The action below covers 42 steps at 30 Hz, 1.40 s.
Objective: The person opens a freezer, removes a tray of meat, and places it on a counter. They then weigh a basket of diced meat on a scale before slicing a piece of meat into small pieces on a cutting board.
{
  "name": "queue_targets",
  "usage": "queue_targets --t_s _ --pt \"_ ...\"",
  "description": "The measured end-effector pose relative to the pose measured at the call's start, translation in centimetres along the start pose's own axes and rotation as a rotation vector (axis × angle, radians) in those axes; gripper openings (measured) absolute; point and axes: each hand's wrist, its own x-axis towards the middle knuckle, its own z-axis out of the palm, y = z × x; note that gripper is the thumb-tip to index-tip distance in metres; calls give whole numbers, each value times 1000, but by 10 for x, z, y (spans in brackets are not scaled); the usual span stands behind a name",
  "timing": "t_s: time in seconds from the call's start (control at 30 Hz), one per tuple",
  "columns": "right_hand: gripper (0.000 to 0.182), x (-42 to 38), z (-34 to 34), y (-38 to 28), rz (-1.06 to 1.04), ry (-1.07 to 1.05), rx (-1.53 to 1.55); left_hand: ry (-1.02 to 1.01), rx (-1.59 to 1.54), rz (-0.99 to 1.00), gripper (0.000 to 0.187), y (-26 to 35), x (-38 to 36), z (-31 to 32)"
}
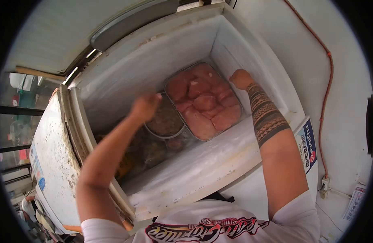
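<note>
Inside a chest freezer (146, 60), a rectangular tray (240, 108) holds several pale pink pieces of raw meat (204, 102). Beside it on the left sits a round metal bowl (169, 137) with brownish contents that look frozen. My left hand (147, 107) is over the bowl's left side, smeared by motion, so its fingers cannot be read. Near the tray's right edge, close to the freezer's inner wall, my right hand (242, 79) has its fingers curled in. Whatever it may hold is hidden.
Dim bagged items (148, 152) lie at the freezer's lower left. The raised freezer lid (73, 32) stands behind. A worn white appliance (58, 162) adjoins on the left. Along the right wall (348, 121) runs a reddish cable (329, 81) to an outlet (324, 187).
</note>
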Motion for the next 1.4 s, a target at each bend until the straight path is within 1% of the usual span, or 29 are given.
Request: queue_targets --t_s 0.03,0.1,0.17,0.2,0.23,0.3,0.37,0.47,0.53,0.6,0.7,0.73,0.77,0.8,0.87,0.93,0.97,1.0,1.07,1.17,1.2,1.27,1.3,1.37,1.4 --pt "42 5 18 9 51 -30 43 -157 -238 -429 50 27 -2 39" --pt "46 4 25 -8 246 -95 207 -199 -237 -400 60 -15 12 131" --pt "51 17 13 -27 369 -156 303 -260 -146 -482 65 -71 46 216" --pt "53 27 14 -30 431 -186 351 -288 -230 -574 68 -89 58 254" --pt "54 38 24 -26 438 -230 375 -304 -342 -673 71 -98 69 285" --pt "56 63 41 -17 451 -319 424 -292 -749 -914 76 -75 86 310" --pt "53 86 76 2 336 -286 290 -221 -1078 -1031 79 -78 108 350" --pt "50 131 156 40 112 -349 20 -138 -1099 -1085 82 -93 138 397" --pt "49 149 180 53 111 -336 1 -119 -1069 -1058 83 -109 152 413" --pt "49 154 199 61 279 -235 161 -102 -1039 -1031 84 -124 161 427" --pt "49 160 182 53 528 -291 392 -67 -1057 -1023 89 -123 173 436" --pt "50 161 188 57 500 -273 366 -46 -1112 -1042 92 -102 181 427" --pt "50 161 194 59 471 -254 339 -25 -1167 -1060 95 -93 187 428" --pt "51 160 198 63 454 -245 327 -21 -1331 -1033 95 -91 191 429" --pt "53 157 198 62 431 -235 317 -12 -1658 -962 95 -105 195 450" --pt "55 158 194 62 406 -271 296 35 -1467 -1013 94 -123 199 478" --pt "57 160 196 63 387 -306 273 57 -1371 -1035 94 -125 201 480" --pt "58 162 197 65 368 -342 250 33 -1274 -1043 94 -129 202 481" --pt "60 160 182 62 466 -355 388 -14 -1080 -1054 95 -126 204 465" --pt "62 170 175 55 617 -332 520 1 -843 -999 99 -132 206 445" --pt "63 174 175 53 667 -317 551 -24 -947 -1010 97 -136 208 437" --pt "63 177 196 58 715 -106 686 -78 -1156 -1025 97 -146 208 425" --pt "63 177 205 64 737 1 753 -69 -1200 -1020 96 -144 210 418" --pt "63 172 186 69 791 -141 1101 -51 -1287 -1008 92 -117 211 375" --pt "63 169 171 66 812 -215 1275 -4 -1359 -1016 89 -107 206 360"
